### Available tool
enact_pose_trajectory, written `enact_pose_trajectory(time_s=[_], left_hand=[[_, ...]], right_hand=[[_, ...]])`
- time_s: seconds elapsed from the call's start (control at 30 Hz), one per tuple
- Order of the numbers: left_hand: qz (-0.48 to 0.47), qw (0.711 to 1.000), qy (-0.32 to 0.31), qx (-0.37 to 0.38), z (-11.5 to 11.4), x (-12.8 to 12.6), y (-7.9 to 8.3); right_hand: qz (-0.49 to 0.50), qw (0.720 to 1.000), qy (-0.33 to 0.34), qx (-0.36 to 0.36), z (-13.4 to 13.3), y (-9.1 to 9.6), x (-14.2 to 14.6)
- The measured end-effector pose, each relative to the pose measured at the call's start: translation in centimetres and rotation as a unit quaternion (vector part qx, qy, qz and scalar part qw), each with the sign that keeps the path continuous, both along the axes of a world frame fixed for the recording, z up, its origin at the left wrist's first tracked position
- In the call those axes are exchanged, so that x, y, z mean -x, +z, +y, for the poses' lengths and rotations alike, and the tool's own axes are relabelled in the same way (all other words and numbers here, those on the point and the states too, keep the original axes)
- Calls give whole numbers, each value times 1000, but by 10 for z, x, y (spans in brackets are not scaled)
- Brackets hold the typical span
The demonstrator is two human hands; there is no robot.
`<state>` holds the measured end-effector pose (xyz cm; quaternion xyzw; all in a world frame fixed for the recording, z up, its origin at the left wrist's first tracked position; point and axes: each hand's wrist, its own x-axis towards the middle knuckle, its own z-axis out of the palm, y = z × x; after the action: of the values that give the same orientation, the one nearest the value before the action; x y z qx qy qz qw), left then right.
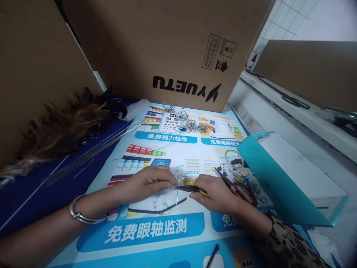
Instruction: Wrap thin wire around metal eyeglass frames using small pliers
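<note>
While both hands meet at centre frame, low down, the work sits between them: a thin silvery bent-wire piece (pixel 164 199) lying over a printed blue-and-white poster mat (pixel 156 230).

Left hand (pixel 147 182), silver bangle (pixel 80 214) on the wrist, has its fingertips pressed together, pinching the wire's upper end. Right hand (pixel 216 193) is closed around small dark needle-nose pliers with a yellow grip (pixel 189 189); the tips point left and meet the wire just beside the left fingertips. Cannot tell whether the plier tips are actually clamped on the wire.

Handling judgement: the wire looks very light, springy and easily kinked. Loops hang loose below the pinch, so it probably flops if held far from the bend point. Best hold looks like right next to the plier tips, fingers close, not on the free loops.

Around it:
- red-handled scissors (pixel 240 188) touching the right hand's far side, over a scatter of small wire rings
- pile of finished tangled wire bits (pixel 184 119) at upper centre, near a large brown cardboard box (pixel 167 48)
- teal translucent plastic folder (pixel 273 178) at right
- brown feather duster (pixel 67 124) at left
- dark pen-like tool (pixel 213 255) at the bottom edge
</note>
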<state>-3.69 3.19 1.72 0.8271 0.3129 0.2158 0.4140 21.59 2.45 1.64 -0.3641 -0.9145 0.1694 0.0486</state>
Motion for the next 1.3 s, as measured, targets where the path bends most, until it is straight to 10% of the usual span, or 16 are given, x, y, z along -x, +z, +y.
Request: enact_pose_trajectory(time_s=[1.3], left_hand=[[-7,1000,7,-22,0,1,-3]], right_hand=[[-3,1000,-10,-11,-2,-2,2]])
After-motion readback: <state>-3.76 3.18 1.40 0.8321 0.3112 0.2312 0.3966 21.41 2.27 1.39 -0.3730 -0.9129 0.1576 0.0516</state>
